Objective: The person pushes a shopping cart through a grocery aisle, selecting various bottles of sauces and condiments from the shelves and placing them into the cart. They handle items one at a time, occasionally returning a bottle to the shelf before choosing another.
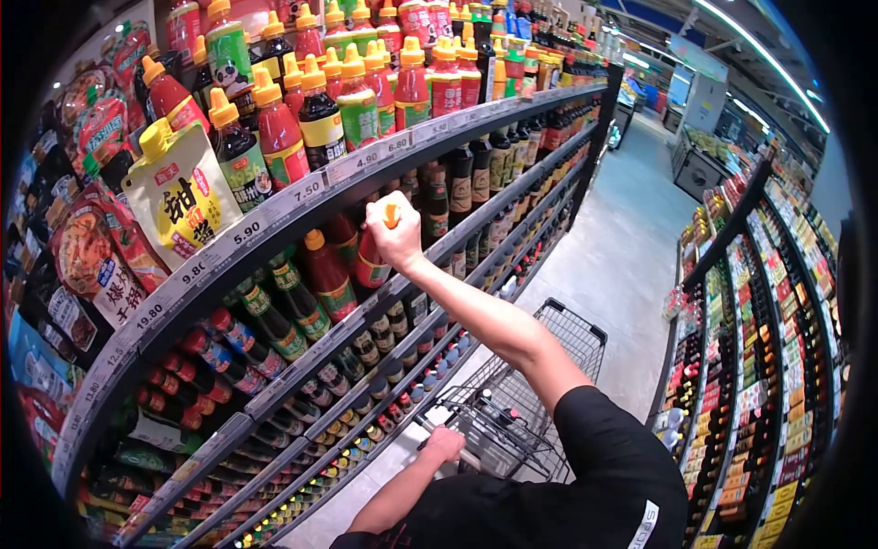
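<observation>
A: Sitrep pls. What've you got on the R hand?

B: From my remote end: R hand [395,234] is just L of centre in frame, fingers clamped round the neck of a red bottle [369,266]. Orange cap pokes out the top of the fist.

A: Bottle up or down?

B: I've got it on the tier below the price strip [308,189], mid-frame. Can't tell if its base is touching the shelf; other stock's in the way. Another red bottle w/ yellow cap, the neighbour [329,277], is near it, a bit lower L in frame.

A: L hand?

B: L hand [445,443], bottom centre, is on the near end of the cart [599,333]. Fingers curled over the bar there, but I can't judge how tight. Cart's basket has a few dark items in it, too small to ID.

A: Anything else nearby?

B: Yellow pouch [183,192], upper L, standing on the tier above, tilted. Grey floor [631,220] runs up the aisle, upper R of centre.
</observation>
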A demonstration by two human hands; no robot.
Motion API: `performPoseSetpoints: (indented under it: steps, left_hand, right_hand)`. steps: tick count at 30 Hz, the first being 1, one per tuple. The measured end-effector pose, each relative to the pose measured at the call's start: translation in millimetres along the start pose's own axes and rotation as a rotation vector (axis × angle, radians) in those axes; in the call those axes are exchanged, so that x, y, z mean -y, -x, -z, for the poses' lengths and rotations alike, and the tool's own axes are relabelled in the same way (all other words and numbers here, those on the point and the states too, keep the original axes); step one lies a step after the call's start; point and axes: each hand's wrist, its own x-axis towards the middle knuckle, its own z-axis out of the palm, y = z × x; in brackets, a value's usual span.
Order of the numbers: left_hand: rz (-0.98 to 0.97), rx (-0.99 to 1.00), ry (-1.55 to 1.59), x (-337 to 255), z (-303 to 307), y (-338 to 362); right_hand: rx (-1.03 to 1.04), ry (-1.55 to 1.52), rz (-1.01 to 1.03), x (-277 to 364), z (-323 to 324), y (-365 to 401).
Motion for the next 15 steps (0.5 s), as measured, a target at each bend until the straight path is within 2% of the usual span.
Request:
performPoseSetpoints:
  steps: [2,6,10,15]
  left_hand:
    - [-0.023,0.0,-0.01,-1,-2,-7]
    - [-0.015,-0.03,0.007,-2,2,-17]
    - [0.01,-0.022,-0.012,-1,1,-28]
    - [0.035,-0.016,-0.018,0,-6,-44]
  right_hand:
    - [-0.003,0.127,-0.002,-7,-3,4]
    - [0.012,0.1,-0.044,-25,-13,9]
    - [0.054,0.139,-0.18,-38,-23,2]
    - [0.211,0.11,-0.164,-52,-34,-5]
